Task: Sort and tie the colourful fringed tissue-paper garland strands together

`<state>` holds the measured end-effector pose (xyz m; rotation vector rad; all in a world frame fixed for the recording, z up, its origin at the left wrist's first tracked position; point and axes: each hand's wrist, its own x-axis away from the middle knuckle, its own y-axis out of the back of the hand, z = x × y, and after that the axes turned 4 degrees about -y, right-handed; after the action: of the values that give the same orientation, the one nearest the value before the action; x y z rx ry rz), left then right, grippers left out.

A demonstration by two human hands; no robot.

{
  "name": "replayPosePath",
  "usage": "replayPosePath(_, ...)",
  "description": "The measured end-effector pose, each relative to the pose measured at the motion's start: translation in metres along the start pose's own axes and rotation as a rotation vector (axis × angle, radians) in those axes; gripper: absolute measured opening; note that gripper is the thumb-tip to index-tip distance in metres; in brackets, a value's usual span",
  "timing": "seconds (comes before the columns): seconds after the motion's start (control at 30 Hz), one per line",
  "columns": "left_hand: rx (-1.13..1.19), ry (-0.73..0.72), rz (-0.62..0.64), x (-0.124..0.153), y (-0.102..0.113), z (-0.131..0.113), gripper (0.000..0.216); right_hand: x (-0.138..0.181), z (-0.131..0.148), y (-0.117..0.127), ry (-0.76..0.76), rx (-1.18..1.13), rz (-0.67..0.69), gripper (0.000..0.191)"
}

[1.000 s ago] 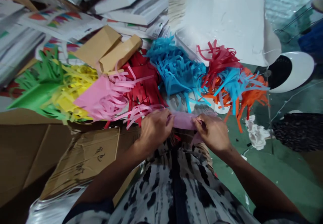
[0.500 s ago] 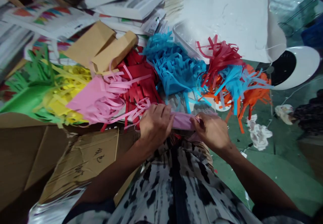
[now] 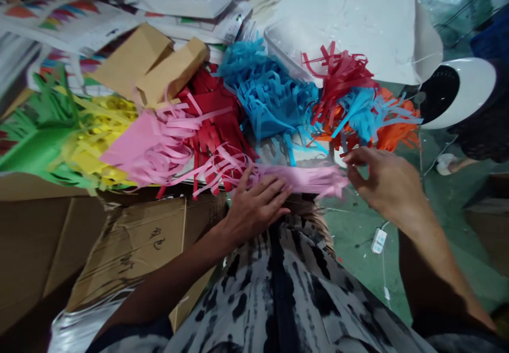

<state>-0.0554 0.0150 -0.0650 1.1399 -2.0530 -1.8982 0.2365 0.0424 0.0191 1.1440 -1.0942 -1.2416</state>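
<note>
A pink fringed tissue-paper strip (image 3: 310,179) lies along the near table edge, its cut strands pointing right. My left hand (image 3: 256,199) rests flat on its left part, fingers spread and pressing down. My right hand (image 3: 387,183) is just off the strip's right end, thumb and forefinger brought together in a pinch. Whatever is between those fingertips, if anything, is too small to make out. Beside my left hand lies a pink tissue tassel (image 3: 139,149) with loose strands. Behind are a red fringed bundle (image 3: 210,114) and a blue one (image 3: 274,98).
Green (image 3: 40,135) and yellow fringes (image 3: 99,151) lie at the left, orange fringe (image 3: 397,125) at the right. Brown card pieces (image 3: 131,61) and printed packs (image 3: 67,21) lie behind. An open carton (image 3: 147,236) stands below the edge. A white stool (image 3: 473,93) is at right.
My right hand has moved right, off the middle of the pink strip, whose strands now lie stretched out. My left hand has flattened and spread on it. The view has shifted slightly.
</note>
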Motion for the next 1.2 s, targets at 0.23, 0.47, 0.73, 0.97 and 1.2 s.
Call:
replayPosePath(0.23, 0.052, 0.021, 0.032, -0.001, 0.003, -0.002, 0.036, 0.037, 0.039, -0.019, 0.503, -0.209, -0.181, 0.026)
replayPosePath(0.47, 0.054, -0.016, 0.057, 0.008, 0.022, 0.018, 0.028, 0.056, 0.034, -0.068, 0.575, -0.124, -0.205, 0.034)
replayPosePath(0.73, -0.249, 0.214, -0.119, 0.023, 0.090, 0.063, 0.003, 0.054, 0.029, -0.070, 0.573, -0.176, -0.237, 0.030)
replayPosePath(0.97, -0.135, -0.082, -0.056, 0.003, 0.038, 0.003, 0.037, 0.052, 0.031, -0.066, 0.528, -0.203, -0.202, 0.021)
replayPosePath(1.2, -0.011, -0.022, 0.038, 0.018, -0.010, -0.012, 0.045, 0.058, 0.038, -0.068, 0.463, -0.141, -0.186, 0.030)
